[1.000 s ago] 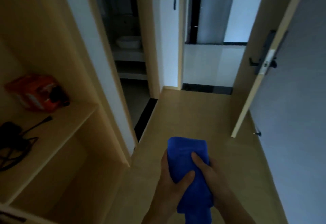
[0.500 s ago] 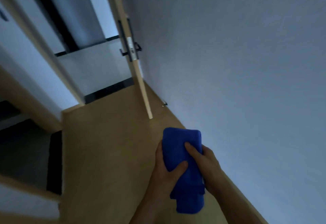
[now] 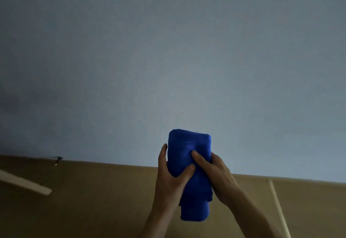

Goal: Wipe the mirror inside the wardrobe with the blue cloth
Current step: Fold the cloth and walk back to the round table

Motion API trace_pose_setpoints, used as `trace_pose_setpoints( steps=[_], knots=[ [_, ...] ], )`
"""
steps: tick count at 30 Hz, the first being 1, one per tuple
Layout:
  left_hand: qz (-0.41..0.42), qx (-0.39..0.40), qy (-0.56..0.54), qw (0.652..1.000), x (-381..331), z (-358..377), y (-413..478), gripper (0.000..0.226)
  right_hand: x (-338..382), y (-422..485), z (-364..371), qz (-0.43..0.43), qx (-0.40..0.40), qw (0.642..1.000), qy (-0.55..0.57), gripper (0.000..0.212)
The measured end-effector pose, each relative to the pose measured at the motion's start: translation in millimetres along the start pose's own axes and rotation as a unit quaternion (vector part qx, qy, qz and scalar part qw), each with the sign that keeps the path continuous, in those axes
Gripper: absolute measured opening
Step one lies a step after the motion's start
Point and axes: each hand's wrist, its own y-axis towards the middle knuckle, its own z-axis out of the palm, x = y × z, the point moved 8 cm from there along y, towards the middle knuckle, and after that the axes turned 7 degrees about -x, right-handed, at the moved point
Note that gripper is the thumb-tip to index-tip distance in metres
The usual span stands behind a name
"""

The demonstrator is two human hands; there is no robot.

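A folded blue cloth [image 3: 189,149] is held upright in front of me, low in the middle of the head view. My left hand [image 3: 170,179] grips its left side with the thumb pressed on the front. My right hand [image 3: 217,176] grips the right side, its thumb also on the front. The cloth's lower end hangs below both hands. No mirror and no wardrobe are in view.
A plain grey-blue wall [image 3: 168,59] fills most of the view straight ahead. A light wooden floor [image 3: 93,200] runs below it. The bottom end of a door edge [image 3: 28,183] shows at the lower left, and a thin wooden edge [image 3: 279,207] at the lower right.
The view has swung right, away from the wardrobe shelves and doorway, to face the bare wall. Both hands keep the same hold on the cloth.
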Motion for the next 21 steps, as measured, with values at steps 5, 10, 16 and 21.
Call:
trace_pose_setpoints(
  steps=[5, 10, 16, 21],
  knots=[
    [0.018, 0.125, -0.004, 0.992, 1, 59, -23, 0.084, -15, -41, -65, -0.004, -0.126, 0.991, 0.051, 0.042],
    [0.028, 0.235, 0.011, 0.972, 0, 123, -56, 0.085, -24, -90, -128, -0.016, -0.249, 0.967, 0.053, 0.035],
    [0.046, 0.33, 0.023, 0.943, -6, 191, -105, 0.076, -34, -139, -195, -0.034, -0.32, 0.942, 0.1, 0.027],
    [0.077, 0.381, 0.041, 0.92, -16, 257, -146, 0.065, -43, -165, -264, -0.05, -0.374, 0.92, 0.105, 0.021]
  ],
)
